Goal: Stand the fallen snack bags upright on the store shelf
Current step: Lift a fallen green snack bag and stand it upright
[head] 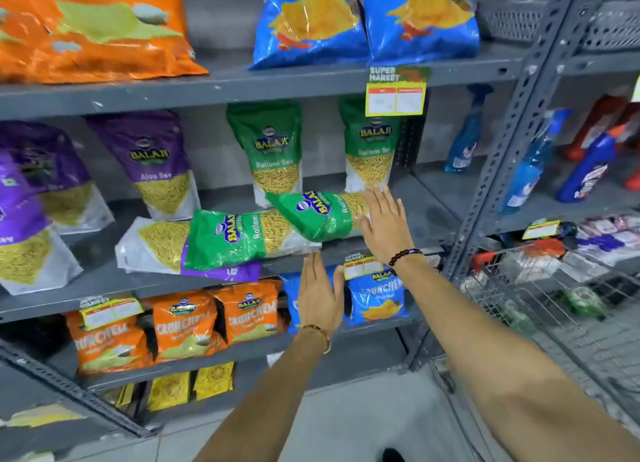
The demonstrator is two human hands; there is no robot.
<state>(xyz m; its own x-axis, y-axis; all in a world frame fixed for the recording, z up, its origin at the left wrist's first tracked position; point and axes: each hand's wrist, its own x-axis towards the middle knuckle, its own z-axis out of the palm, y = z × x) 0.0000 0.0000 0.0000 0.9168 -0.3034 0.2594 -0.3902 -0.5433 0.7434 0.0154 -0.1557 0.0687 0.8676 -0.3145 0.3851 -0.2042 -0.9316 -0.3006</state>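
Two green Ratlami Sev bags lie fallen on the middle grey shelf [104,281]: one [311,215] on its side at centre right, another [228,241] flat to its left, resting on a fallen purple bag [221,273]. My right hand [384,224] is flat and open, its fingers touching the right end of the right green bag. My left hand [318,293] is open just below the shelf's front edge, holding nothing. Two green bags [266,150] [370,146] stand upright behind.
Purple Aloo Sev bags [152,163] stand at left. Orange [187,323] and blue [377,299] Crunchem bags fill the shelf below. Large bags sit on the top shelf. A wire cart [540,288] and spray bottles [533,163] are to the right. A price tag [394,96] hangs above.
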